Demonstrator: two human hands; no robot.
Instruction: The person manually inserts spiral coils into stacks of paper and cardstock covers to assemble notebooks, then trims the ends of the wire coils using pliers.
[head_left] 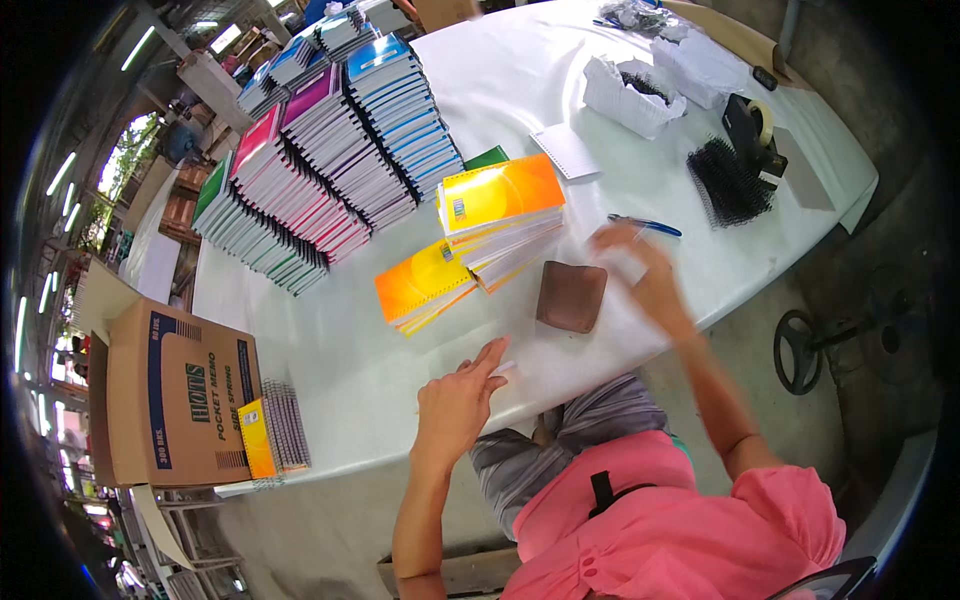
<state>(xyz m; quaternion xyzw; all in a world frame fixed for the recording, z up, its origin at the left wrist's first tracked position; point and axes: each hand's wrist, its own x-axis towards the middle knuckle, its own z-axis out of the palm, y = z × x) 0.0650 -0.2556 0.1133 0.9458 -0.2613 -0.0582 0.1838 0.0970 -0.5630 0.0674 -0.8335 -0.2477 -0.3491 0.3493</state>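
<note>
My left hand (pixel 455 405) rests at the near edge of the white-covered table, its fingers stretched out and apart. Close to its fingertips lies a small white scrap (pixel 503 368). My right hand (pixel 645 275) is blurred by motion over the table, between a brown square block (pixel 571 297) and a blue pen (pixel 646 225); whether its fingers hold anything is not visible. Beyond the block stands a fanned stack of orange-yellow covered paper pads (pixel 505 195). A lower stack of the same pads (pixel 428 285) leans beside it, to the left.
Tall rows of spiral notebooks (pixel 330 160) fill the back left. An open cardboard box (pixel 180 385) stands at left, beside a yellow notebook stack (pixel 258 440). A loose white pad (pixel 565 150), black spiral coils (pixel 728 182), a tape dispenser (pixel 752 140) and a white-lined tray (pixel 630 95) lie farther right.
</note>
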